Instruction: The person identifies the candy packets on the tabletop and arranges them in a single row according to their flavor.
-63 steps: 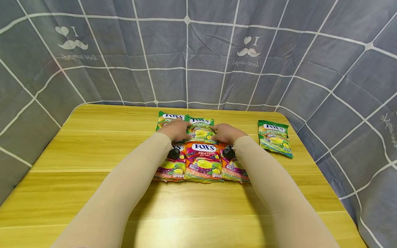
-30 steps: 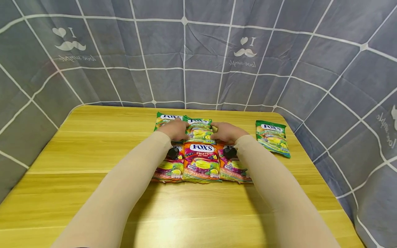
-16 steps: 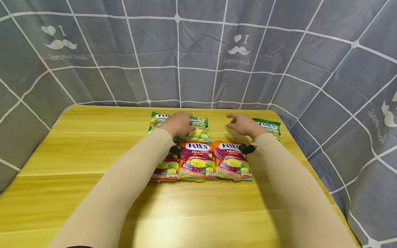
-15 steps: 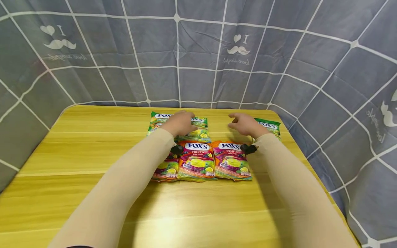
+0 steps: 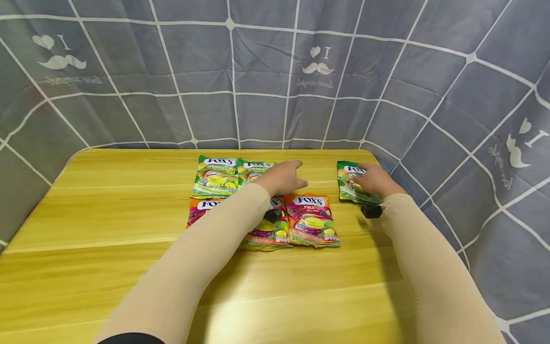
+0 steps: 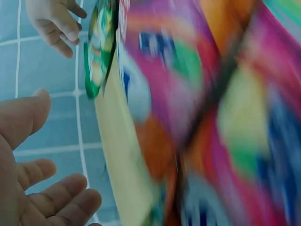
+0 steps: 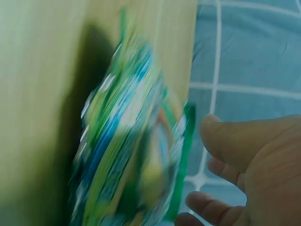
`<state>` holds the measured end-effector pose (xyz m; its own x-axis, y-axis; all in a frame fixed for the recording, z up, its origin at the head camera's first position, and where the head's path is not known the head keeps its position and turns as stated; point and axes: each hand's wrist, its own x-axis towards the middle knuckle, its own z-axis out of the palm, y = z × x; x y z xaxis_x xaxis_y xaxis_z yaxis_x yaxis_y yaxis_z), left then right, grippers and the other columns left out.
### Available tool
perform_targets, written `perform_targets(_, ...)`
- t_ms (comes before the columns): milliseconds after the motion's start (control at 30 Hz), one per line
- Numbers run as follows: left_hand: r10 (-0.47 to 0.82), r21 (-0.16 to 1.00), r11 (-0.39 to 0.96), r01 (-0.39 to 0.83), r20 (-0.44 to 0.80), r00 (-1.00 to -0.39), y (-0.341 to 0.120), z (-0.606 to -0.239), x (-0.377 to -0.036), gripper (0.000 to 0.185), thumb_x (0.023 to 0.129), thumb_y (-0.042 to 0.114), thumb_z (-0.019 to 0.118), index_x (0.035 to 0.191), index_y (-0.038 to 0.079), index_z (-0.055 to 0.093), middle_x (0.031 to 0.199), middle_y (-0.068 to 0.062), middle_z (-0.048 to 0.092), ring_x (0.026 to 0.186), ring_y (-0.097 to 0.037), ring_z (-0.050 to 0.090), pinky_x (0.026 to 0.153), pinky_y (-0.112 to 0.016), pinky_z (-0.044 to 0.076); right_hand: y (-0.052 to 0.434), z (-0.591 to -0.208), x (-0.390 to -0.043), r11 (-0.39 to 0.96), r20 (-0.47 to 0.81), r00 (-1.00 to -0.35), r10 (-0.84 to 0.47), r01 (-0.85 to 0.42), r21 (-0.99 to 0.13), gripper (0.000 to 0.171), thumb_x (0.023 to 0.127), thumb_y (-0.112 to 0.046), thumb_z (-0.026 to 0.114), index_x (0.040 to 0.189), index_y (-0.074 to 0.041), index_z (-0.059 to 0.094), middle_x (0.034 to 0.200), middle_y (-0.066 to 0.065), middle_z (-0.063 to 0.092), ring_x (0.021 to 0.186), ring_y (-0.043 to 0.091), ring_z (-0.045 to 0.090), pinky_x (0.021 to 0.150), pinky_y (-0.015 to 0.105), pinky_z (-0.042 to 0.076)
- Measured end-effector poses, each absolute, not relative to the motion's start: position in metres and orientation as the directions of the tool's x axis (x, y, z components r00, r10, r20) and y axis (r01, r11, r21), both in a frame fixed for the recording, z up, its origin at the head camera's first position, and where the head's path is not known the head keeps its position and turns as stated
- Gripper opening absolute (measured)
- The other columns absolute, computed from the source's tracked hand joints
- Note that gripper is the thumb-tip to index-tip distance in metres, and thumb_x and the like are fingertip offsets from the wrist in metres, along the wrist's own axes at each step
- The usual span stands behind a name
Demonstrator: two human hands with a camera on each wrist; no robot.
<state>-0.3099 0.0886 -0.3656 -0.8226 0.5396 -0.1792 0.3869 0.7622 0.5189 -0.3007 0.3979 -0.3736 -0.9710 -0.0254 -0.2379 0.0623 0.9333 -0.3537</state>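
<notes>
In the head view, my right hand (image 5: 375, 181) lies over a green Fox's Spring Tea candy bag (image 5: 350, 184) at the right. Its thumb and fingers are spread at the bag's edge in the right wrist view, where the candy bag (image 7: 122, 141) is blurred. My left hand (image 5: 281, 177), fingers apart and holding nothing, hovers above the other bags. Beneath and beside it are two green bags, the left one (image 5: 216, 177) and the middle one (image 5: 254, 169). Nearer lies a row of orange-purple Fox's Fruits bags: left (image 5: 202, 210), middle (image 5: 268, 234) and right (image 5: 312, 220), partly covered by the left arm.
The bags lie on a light wooden table (image 5: 107, 200). A grey curtain (image 5: 266, 114) with white grid lines surrounds the table's back and sides. Both forearms, in beige sleeves, reach across the front of the table.
The right hand has left the middle green bag and moved right onto the far-right one. The left hand has come off the green bags and shifted right. The head view has turned rightward.
</notes>
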Motion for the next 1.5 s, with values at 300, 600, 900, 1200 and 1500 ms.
perform_targets(300, 0.610, 0.545, 0.720, 0.430, -0.201, -0.766, 0.142, -0.371, -0.305, 0.079, 0.106, 0.048, 0.061, 0.169, 0.015, 0.027, 0.168, -0.007, 0.042, 0.152, -0.028, 0.045, 0.125, -0.046, 0.039, 0.428, -0.381, -0.290, 0.937, -0.330, -0.944, -0.009, 0.106, -0.332, 0.077, 0.109, -0.033, 0.052, 0.165, 0.007, 0.018, 0.163, 0.037, 0.031, 0.152, 0.058, 0.026, 0.124, 0.069, 0.026)
perform_targets(600, 0.636, 0.598, 0.690, 0.407, -0.232, -0.736, 0.175, -0.377, -0.302, 0.080, 0.107, 0.045, 0.061, 0.170, 0.014, 0.022, 0.169, -0.008, 0.040, 0.137, -0.024, 0.060, 0.115, -0.042, 0.048, 0.430, -0.390, -0.285, 0.941, -0.336, -0.942, 0.010, 0.122, -0.317, 0.082, 0.106, -0.037, 0.059, 0.165, 0.005, 0.021, 0.166, 0.035, 0.026, 0.153, 0.056, 0.026, 0.125, 0.067, 0.026)
perform_targets(900, 0.616, 0.531, 0.737, 0.417, -0.275, -0.738, 0.195, -0.384, -0.297, 0.080, 0.107, 0.049, 0.059, 0.170, 0.016, 0.023, 0.161, -0.006, 0.053, 0.135, -0.025, 0.062, 0.116, -0.046, 0.047, 0.435, -0.391, -0.283, 0.911, -0.342, -0.939, -0.011, 0.132, -0.391, 0.087, 0.100, -0.041, 0.071, 0.165, -0.001, 0.029, 0.164, 0.031, 0.036, 0.152, 0.051, 0.033, 0.125, 0.065, 0.030)
perform_targets(1200, 0.629, 0.482, 0.748, 0.456, -0.298, -0.717, 0.204, -0.395, -0.293, 0.079, 0.105, 0.052, 0.059, 0.169, 0.021, 0.026, 0.170, -0.001, 0.039, 0.155, -0.027, 0.041, 0.127, -0.058, 0.032, 0.441, -0.389, -0.279, 0.911, -0.381, -0.924, -0.027, 0.134, -0.389, 0.097, 0.098, -0.040, 0.074, 0.168, -0.001, 0.020, 0.169, 0.030, 0.027, 0.155, 0.053, 0.024, 0.125, 0.066, 0.027)
perform_targets(1500, 0.651, 0.534, 0.721, 0.442, -0.301, -0.697, 0.206, -0.396, -0.293, 0.077, 0.106, 0.051, 0.060, 0.169, 0.021, 0.028, 0.171, 0.000, 0.037, 0.157, -0.024, 0.039, 0.124, -0.049, 0.039, 0.440, -0.390, -0.279, 0.900, -0.367, -0.930, -0.023, 0.141, -0.412, 0.097, 0.096, -0.037, 0.076, 0.166, 0.002, 0.022, 0.168, 0.031, 0.027, 0.155, 0.054, 0.025, 0.125, 0.066, 0.027)
